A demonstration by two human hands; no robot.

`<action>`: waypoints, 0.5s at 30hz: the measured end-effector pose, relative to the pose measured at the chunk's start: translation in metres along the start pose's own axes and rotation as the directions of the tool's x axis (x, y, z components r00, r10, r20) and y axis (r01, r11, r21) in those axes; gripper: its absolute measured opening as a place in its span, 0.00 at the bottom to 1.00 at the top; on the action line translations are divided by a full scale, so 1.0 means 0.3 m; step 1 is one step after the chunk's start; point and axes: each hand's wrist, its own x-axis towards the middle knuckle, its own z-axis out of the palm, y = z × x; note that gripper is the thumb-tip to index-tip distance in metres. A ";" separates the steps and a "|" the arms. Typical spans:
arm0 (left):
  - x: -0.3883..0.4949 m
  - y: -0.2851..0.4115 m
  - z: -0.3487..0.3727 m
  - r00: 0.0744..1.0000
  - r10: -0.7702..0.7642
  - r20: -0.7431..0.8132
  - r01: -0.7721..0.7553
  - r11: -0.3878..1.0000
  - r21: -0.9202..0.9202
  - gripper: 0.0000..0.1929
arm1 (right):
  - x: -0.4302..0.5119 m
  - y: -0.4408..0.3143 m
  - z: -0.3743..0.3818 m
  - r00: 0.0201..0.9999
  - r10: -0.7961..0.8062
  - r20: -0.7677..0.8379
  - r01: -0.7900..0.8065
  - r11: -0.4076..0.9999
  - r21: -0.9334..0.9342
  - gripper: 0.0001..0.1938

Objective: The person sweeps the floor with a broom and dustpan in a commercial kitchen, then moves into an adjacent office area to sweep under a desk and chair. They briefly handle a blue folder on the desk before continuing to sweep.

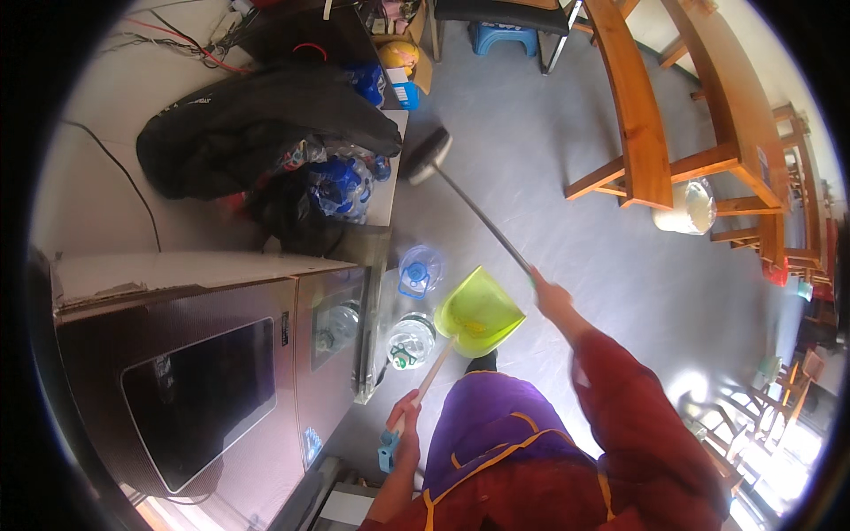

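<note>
My right hand (552, 297) is closed around the handle of a broom (488, 222), whose head lies on the grey floor beside the white-topped counter at the upper left. In my left hand (406, 419) is the pale handle of a lime-green dustpan (479, 315). The pan lies just in front of my purple apron, with some small yellowish bits in it. Left of the pan stand a clear plastic bottle with a blue handle (421, 271) and one with a green handle (412, 342).
A large appliance with a dark panel (199, 398) stands at the left. Black cloth (259, 133) and bagged bottles (342, 186) lie behind it. A wooden bench (637, 106), a table (730, 99) and a white bucket (684, 207) are at the right. A blue stool (505, 38) stands at the top.
</note>
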 end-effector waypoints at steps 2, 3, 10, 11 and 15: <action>0.017 0.040 -0.004 1.000 -0.016 -0.010 0.016 1.000 0.018 0.16 | -0.259 0.252 0.033 0.996 -0.021 -0.083 0.024 0.999 0.034 0.30; 0.022 0.059 -0.003 0.999 -0.036 -0.023 0.037 0.998 0.044 0.16 | -0.408 0.371 0.035 1.000 0.022 -0.006 -0.022 0.997 -0.068 0.30; 0.073 0.153 0.052 0.998 0.047 0.045 -0.043 0.994 -0.103 0.18 | -1.295 0.738 0.024 0.919 0.366 0.143 -0.344 0.925 -0.162 0.25; 0.096 0.164 0.070 0.999 0.027 0.044 -0.021 0.993 -0.120 0.18 | -1.352 0.759 0.021 0.871 0.451 0.194 -0.417 0.889 -0.191 0.25; 0.169 0.217 0.141 0.996 0.068 0.060 -0.052 0.971 -0.233 0.20 | -1.491 0.849 0.032 0.868 0.477 0.136 -0.488 0.870 0.068 0.20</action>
